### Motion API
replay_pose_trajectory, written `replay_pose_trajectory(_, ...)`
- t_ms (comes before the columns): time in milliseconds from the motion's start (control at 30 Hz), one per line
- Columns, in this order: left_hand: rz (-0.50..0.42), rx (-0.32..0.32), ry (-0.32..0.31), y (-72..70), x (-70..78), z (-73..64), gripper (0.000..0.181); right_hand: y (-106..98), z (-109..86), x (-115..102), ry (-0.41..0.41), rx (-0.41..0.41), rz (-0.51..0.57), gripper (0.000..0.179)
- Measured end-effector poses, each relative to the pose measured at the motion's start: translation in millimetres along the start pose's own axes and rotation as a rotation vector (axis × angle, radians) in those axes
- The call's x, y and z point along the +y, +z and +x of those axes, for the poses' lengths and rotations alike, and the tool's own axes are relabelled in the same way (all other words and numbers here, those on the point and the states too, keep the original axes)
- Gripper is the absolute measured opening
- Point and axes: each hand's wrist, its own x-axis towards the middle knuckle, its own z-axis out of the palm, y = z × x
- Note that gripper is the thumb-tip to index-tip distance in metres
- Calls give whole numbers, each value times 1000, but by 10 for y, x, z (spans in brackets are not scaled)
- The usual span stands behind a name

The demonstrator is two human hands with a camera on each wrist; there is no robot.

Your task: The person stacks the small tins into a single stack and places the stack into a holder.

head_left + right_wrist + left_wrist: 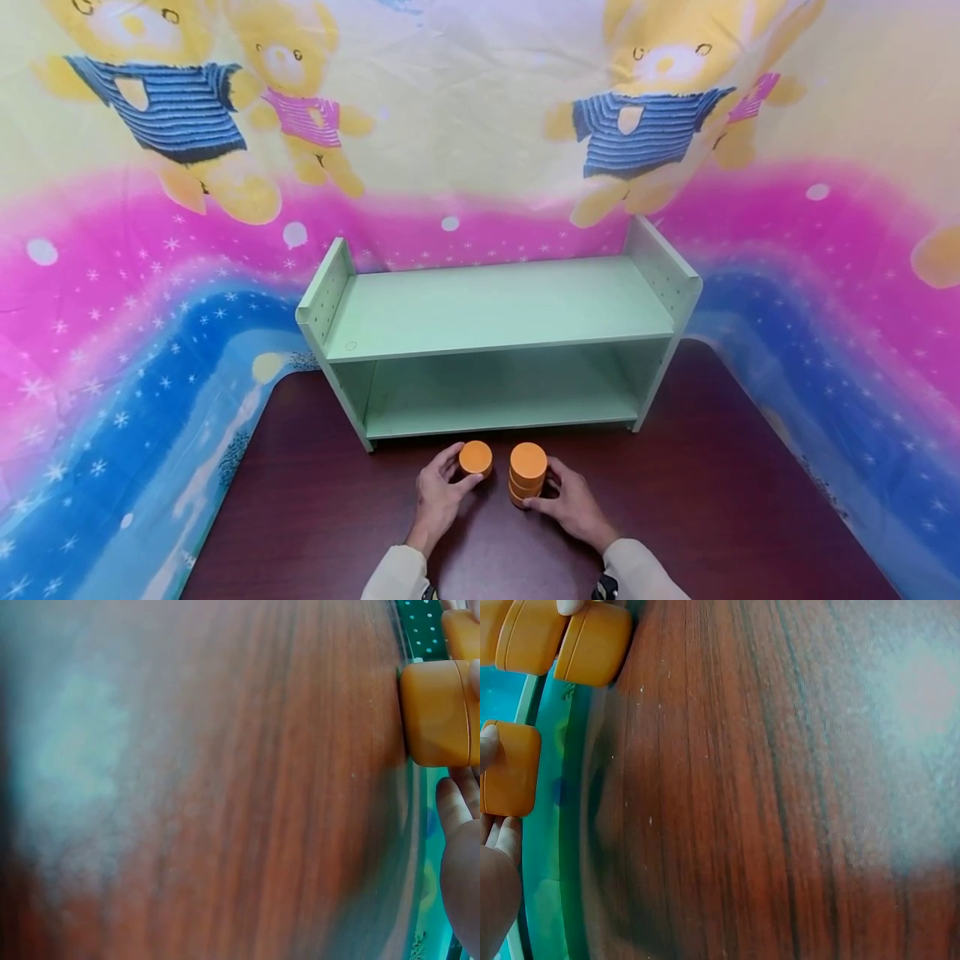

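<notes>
In the head view, my left hand (437,502) pinches one small round orange jar (476,457) between thumb and fingers. The left wrist view shows this jar with a gap between its base and the tabletop. To its right, a stack of similar orange jars (528,464) stands upright. My right hand (576,502) grips the stack low down from the right side, thumb in front and fingers partly hidden behind. The right wrist view shows the lowest jar (435,712) of the stack against the table, a lid seam running round it.
Behind the jars stands a pale green two-tier shelf (502,304) with raised side panels. It rests on a dark reddish-brown wooden table (330,508). A colourful curtain (465,150) printed with teddy bears hangs behind and on both sides.
</notes>
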Motion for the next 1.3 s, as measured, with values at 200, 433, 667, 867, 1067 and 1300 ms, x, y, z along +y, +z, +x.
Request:
replay_pose_trajectory(200,-8,-12,29,8,55,-20,59,3,7,13,0,-3,-7,67)
replay_pose_trajectory(433,-2,-7,41,18,168,-33,58,6,4,10,-1,-1,-9,65)
replay_pose_trajectory(667,25,-8,88,-2,542,-142,56,9,7,13,10,1,-16,64)
replay_pose_trajectory(867,29,-5,165,-28,634,-165,55,10,9,16,-2,4,-8,64)
replay_pose_trajectory(1067,-31,-30,151,-46,696,-160,55,18,5,11,-15,17,6,63)
replay_pose_trajectory(1300,-2,-24,172,-51,768,-183,56,19,6,10,-13,19,8,62)
